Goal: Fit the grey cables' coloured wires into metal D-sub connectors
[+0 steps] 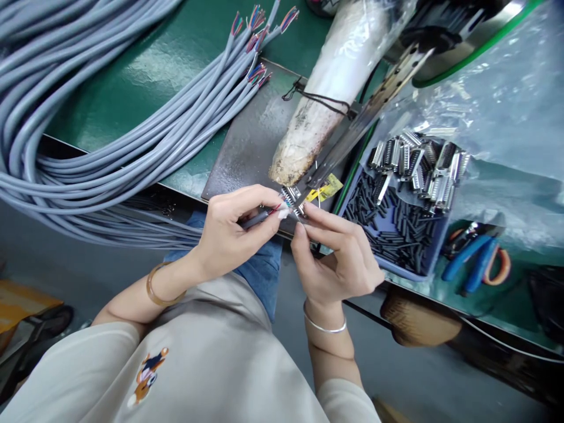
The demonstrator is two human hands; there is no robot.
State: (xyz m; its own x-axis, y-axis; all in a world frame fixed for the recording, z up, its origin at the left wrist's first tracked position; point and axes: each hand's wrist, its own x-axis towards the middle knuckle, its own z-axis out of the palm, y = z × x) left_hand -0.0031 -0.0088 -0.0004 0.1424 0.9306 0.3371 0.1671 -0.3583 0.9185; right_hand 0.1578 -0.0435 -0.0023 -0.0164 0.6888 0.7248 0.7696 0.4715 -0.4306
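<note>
At the centre of the frame, the fingertips of the left hand (233,226) pinch the stripped end of a grey cable (258,220), whose coloured wires point to the right. The fingers of the right hand (337,255) close narrowly on a small metal connector (292,195), touching the wire ends, just below the tip of a wrapped tool (326,100). I judge this cable is in the middle of joining. In the upper left lies a big bundle of cables (88,117) with bare ends, so much work seems left. At right, a blue tray (434,258) holds black sleeves and more connectors (418,161); blue pliers (473,261) lie beside it.
</note>
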